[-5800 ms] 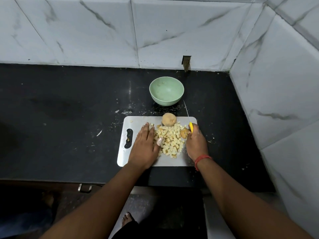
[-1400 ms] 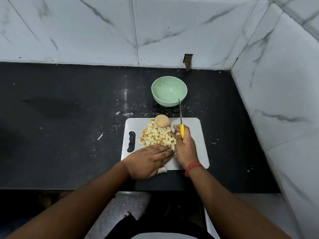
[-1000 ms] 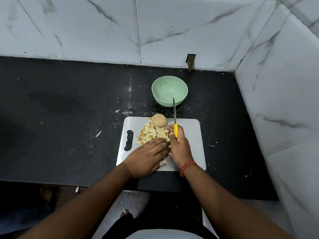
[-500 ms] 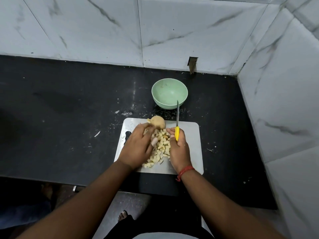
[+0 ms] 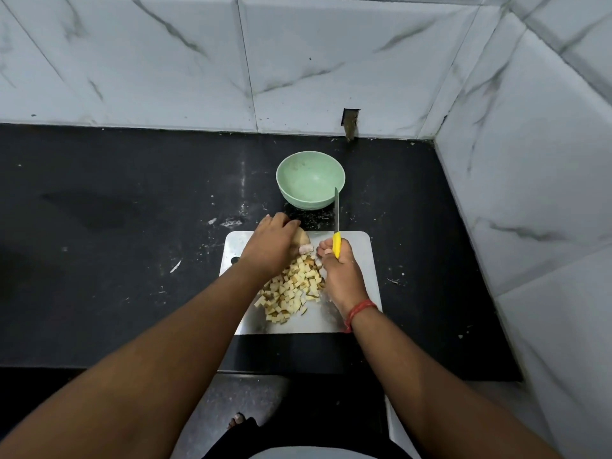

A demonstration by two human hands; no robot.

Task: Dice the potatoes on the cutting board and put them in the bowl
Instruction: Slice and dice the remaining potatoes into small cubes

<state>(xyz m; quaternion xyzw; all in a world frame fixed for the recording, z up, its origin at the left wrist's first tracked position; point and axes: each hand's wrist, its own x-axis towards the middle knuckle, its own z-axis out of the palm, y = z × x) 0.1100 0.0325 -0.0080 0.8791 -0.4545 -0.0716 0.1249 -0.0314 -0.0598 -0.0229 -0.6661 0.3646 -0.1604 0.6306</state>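
Fingers of the left hand (image 5: 271, 245) curl over one whole round potato (image 5: 302, 240) at the white cutting board's (image 5: 361, 276) 12 o'clock edge, right hand (image 5: 339, 273) gripping one yellow-handled knife (image 5: 336, 226), cubed potato pile (image 5: 293, 289) between, one smooth green bowl (image 5: 310, 183) beyond on the black desk (image 5: 132, 246).

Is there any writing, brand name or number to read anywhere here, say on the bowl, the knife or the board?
None can be read: the pale green bowl, the yellow-handled knife, the white plastic cutting board and the marble-patterned wall tiles show no words, labels or numbers.
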